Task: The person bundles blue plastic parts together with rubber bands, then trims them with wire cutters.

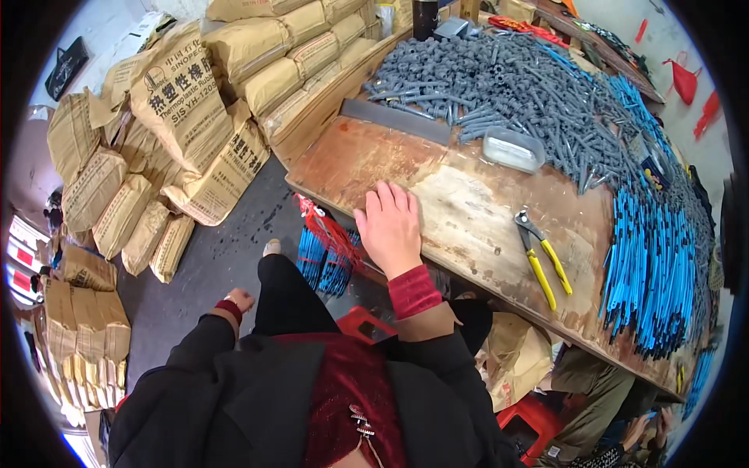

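Note:
My right hand (pixel 392 226) lies palm down on the near edge of the wooden table (pixel 335 160). Its fingers are stretched out and nothing is in them. Low at my left side hangs my left hand (pixel 240 299), away from the table, with fingers curled in and nothing visible in them. To the right of my right hand, pliers (pixel 544 261) with yellow handles rest on the worn tabletop, jaws slightly apart. Beyond them stands a clear plastic box (pixel 512 150), in front of a large heap of small grey plastic parts (pixel 484 86).
Bundles of thin blue rods (pixel 651 269) cover the table's right end. A grey strip (pixel 395 122) borders the heap. Below the table edge are more blue rods (pixel 321 261), red netting (pixel 324 226) and red stools (pixel 530 429). Paper sacks (pixel 183 117) stack up left. Another person's hands (pixel 647 427) show lower right.

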A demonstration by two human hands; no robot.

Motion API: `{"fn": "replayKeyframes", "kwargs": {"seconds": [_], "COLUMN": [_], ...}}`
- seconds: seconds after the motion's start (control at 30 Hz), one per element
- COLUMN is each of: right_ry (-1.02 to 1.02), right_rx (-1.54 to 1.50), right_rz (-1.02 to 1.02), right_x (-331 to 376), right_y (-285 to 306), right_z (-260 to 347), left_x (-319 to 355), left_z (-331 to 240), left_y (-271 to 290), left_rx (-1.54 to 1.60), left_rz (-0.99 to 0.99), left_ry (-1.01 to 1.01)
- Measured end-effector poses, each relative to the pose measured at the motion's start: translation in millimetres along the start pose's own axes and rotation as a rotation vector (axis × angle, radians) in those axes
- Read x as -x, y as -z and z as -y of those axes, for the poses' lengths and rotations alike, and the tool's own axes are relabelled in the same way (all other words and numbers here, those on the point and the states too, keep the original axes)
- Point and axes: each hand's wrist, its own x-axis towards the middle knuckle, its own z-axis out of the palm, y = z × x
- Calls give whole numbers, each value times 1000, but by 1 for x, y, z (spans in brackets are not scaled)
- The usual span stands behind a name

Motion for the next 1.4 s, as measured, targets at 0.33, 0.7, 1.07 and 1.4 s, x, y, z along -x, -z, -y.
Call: {"fn": "replayKeyframes", "kwargs": {"seconds": [0.33, 0.7, 1.07, 1.4], "right_ry": [36, 671, 1162, 431], "right_rx": [-14, -2173, -1223, -1079], "right_rz": [3, 278, -981, -283], "right_x": [-2, 42, 60, 98], "right_y": [8, 248, 284, 312], "right_z": [16, 61, 88, -11], "left_x": [11, 54, 134, 71], "left_z": [-29, -164, -387, -542], "left_y": [-3, 90, 171, 316], "left_rx": [44, 123, 369, 115], "left_rz": [227, -279, -398, -610], "left_ry": [-54, -436, -1372, -1615]}}
